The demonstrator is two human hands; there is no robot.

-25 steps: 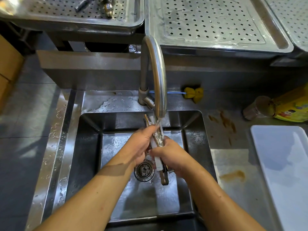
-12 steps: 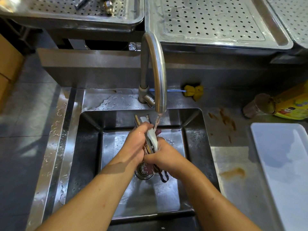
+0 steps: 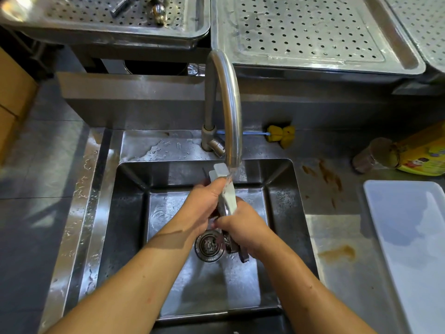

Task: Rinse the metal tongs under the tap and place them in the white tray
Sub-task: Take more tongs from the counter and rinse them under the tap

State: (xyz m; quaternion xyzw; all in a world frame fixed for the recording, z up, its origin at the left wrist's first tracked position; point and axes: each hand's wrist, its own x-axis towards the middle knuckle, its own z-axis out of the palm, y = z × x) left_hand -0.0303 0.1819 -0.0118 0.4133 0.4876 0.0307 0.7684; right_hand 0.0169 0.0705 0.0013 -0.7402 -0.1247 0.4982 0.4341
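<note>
Both my hands hold the metal tongs (image 3: 228,194) upright over the steel sink (image 3: 130,213). The tongs' pale flat arms point up toward the tap spout (image 3: 228,104), and water runs from the spout onto them. My left hand (image 3: 204,203) wraps the upper part of the tongs. My right hand (image 3: 243,225) grips the lower part, with the dark end of the tongs (image 3: 242,254) sticking out below it beside the drain (image 3: 208,244). The white tray (image 3: 409,237) lies on the counter at the right, with nothing in it.
Perforated steel drying trays (image 3: 313,32) stand on a shelf behind the sink, the left one (image 3: 96,18) holding some utensils. A yellow brush (image 3: 281,135) lies behind the tap. A yellow bottle (image 3: 409,153) lies on its side at the right. Brown stains (image 3: 337,253) mark the counter.
The tongs have shifted up and slightly left under the running water, and my hands have slid along them while rubbing. The pale arms now show more above my left hand.
</note>
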